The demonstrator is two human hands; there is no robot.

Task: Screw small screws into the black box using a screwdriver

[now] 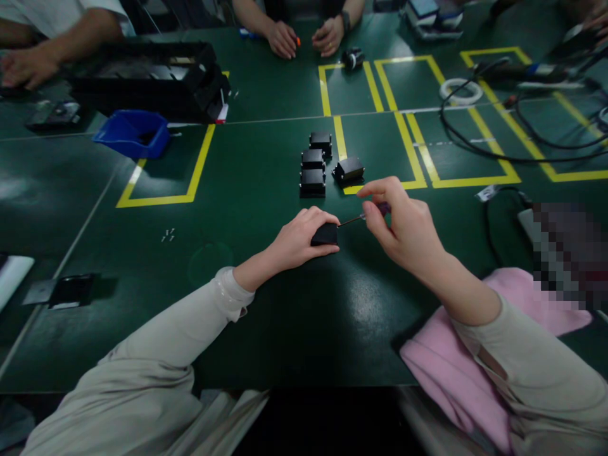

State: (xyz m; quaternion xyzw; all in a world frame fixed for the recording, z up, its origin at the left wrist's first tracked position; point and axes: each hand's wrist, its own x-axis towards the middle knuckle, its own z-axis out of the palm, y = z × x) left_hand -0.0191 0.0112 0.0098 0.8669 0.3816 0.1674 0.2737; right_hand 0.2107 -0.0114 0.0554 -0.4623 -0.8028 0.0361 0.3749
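On the green table, my left hand (304, 237) is closed around a small black box (325, 235), thumb at its near side and fingers over the far side. My right hand (401, 221) grips a screwdriver (384, 208) with a purplish handle. Its thin shaft points left, and the tip meets the right edge of the held box. Just beyond, several similar black boxes stand together: three in a column (312, 180) and one set apart at an angle (349, 170). A few tiny screws (168, 235) lie loose to the left.
A blue bin (133, 134) and black trays (147, 79) stand at the far left. Yellow tape (418, 161) marks rectangles. Black cables (470, 136) and a white ring (460, 92) lie right. Pink cloth (441, 354) sits under my right arm. Across the table are a co-worker's hands (306, 41).
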